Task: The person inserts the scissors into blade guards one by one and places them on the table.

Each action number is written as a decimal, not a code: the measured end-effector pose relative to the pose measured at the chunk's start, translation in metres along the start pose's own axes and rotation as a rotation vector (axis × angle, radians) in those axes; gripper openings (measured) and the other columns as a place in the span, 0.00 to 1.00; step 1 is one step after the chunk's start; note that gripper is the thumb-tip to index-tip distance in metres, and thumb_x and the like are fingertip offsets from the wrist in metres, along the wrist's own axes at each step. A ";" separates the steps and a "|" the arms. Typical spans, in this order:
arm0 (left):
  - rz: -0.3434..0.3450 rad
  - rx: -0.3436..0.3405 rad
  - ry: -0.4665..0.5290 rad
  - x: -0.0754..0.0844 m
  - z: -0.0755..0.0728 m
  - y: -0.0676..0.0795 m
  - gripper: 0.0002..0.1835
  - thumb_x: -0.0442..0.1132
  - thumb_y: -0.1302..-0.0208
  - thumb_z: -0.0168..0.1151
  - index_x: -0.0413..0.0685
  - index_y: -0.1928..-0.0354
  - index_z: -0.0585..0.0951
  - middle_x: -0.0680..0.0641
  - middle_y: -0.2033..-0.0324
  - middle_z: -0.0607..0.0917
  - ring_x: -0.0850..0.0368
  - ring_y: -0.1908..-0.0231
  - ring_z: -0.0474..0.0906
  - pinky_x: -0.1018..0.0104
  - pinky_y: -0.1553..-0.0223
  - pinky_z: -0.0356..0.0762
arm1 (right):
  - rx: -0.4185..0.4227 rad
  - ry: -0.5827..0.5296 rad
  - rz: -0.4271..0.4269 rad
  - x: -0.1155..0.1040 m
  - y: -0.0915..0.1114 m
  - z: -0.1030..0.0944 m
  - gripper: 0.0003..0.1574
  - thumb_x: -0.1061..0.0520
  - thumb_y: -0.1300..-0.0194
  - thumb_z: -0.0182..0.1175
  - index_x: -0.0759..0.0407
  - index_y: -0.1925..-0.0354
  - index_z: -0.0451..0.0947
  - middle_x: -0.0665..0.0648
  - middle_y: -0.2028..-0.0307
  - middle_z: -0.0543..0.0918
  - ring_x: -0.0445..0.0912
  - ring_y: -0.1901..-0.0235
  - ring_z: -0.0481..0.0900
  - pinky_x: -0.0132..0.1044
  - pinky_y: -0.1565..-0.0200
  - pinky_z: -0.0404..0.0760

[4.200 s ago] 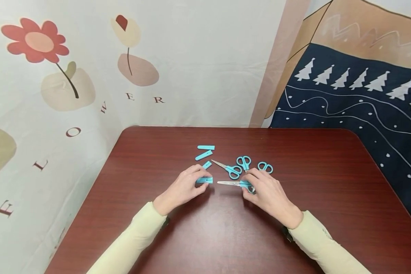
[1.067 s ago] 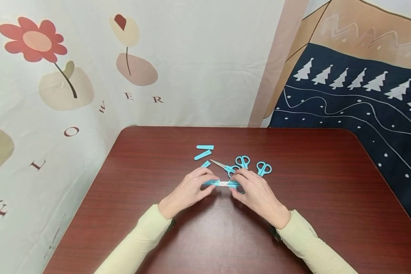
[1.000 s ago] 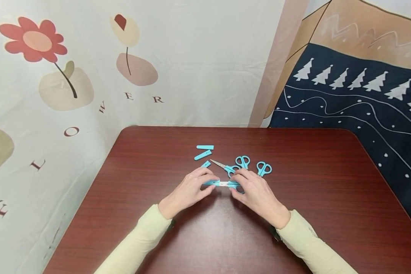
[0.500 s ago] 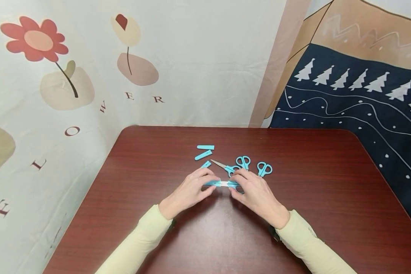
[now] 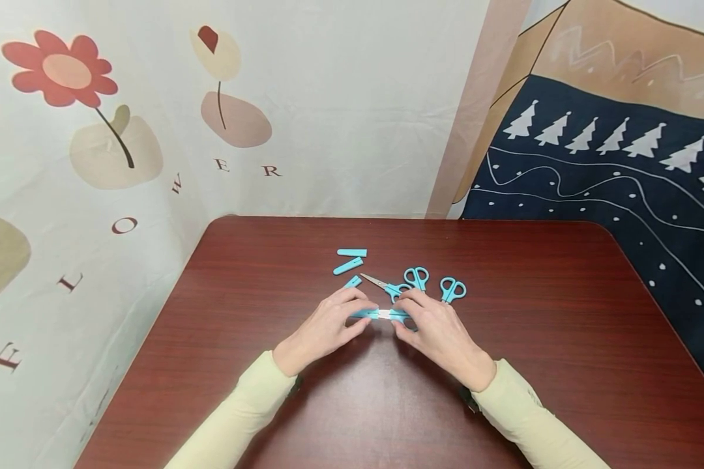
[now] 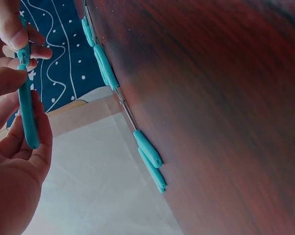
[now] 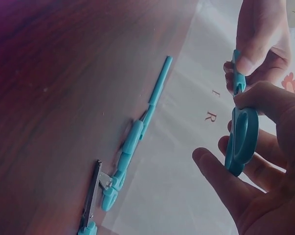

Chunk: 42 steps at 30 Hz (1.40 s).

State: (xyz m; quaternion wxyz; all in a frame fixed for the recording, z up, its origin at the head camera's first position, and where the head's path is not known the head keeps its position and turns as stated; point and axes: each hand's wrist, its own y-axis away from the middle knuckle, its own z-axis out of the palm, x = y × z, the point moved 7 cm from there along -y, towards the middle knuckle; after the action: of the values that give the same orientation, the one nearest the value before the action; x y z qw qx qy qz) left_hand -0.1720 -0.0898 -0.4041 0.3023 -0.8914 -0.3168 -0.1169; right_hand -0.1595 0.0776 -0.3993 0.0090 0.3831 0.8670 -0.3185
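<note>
My left hand (image 5: 325,322) pinches a light-blue blade cover (image 6: 28,115) between thumb and fingers. Facing it, my right hand (image 5: 442,331) grips a pair of scissors (image 5: 397,315) by its blue handle. Most of the blade sits inside the cover; a short bare metal stretch shows between cover and handle in the head view. Both things are held together in line, raised above the table in the wrist views. In the right wrist view, my index finger and thumb are at the handle's blade end, and its loops (image 7: 253,139) stick out towards my palm.
Behind my hands on the dark red table (image 5: 540,312) lie uncovered scissors (image 5: 394,290), two more scissors (image 5: 416,278) (image 5: 453,290) with blades partly hidden, and loose blue covers (image 5: 352,252) (image 5: 349,266) (image 5: 353,282). A printed cloth (image 5: 340,117) hangs behind the table.
Since about four seconds ago, both hands have come together and the scissors' blade has gone into the cover. Over the last second hands, cover and scissors have stayed almost still.
</note>
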 end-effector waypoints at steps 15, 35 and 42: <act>-0.012 -0.010 0.000 -0.001 0.002 -0.003 0.11 0.32 0.36 0.72 0.45 0.52 0.88 0.52 0.58 0.82 0.61 0.63 0.74 0.71 0.64 0.75 | -0.004 -0.008 -0.009 -0.001 -0.002 -0.001 0.16 0.59 0.45 0.78 0.58 0.58 0.85 0.53 0.56 0.83 0.39 0.74 0.78 0.32 0.75 0.79; 0.014 0.027 0.006 0.001 0.000 -0.005 0.11 0.30 0.38 0.74 0.45 0.54 0.88 0.52 0.60 0.82 0.60 0.65 0.74 0.71 0.65 0.74 | 0.007 -0.034 -0.032 -0.002 -0.005 -0.003 0.16 0.61 0.45 0.77 0.59 0.58 0.84 0.54 0.56 0.83 0.40 0.72 0.80 0.33 0.73 0.82; 0.026 0.034 0.017 0.002 -0.001 -0.006 0.11 0.30 0.38 0.73 0.45 0.54 0.88 0.52 0.61 0.82 0.60 0.64 0.74 0.71 0.65 0.74 | 0.019 -0.032 -0.039 -0.002 -0.004 -0.003 0.17 0.62 0.46 0.78 0.60 0.58 0.84 0.55 0.56 0.83 0.41 0.72 0.81 0.33 0.72 0.82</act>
State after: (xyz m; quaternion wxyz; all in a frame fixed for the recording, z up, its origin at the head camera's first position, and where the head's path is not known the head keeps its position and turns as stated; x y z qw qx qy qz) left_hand -0.1743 -0.0857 -0.3998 0.3216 -0.8892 -0.3045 -0.1150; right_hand -0.1602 0.0753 -0.3943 0.0132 0.3611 0.8710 -0.3328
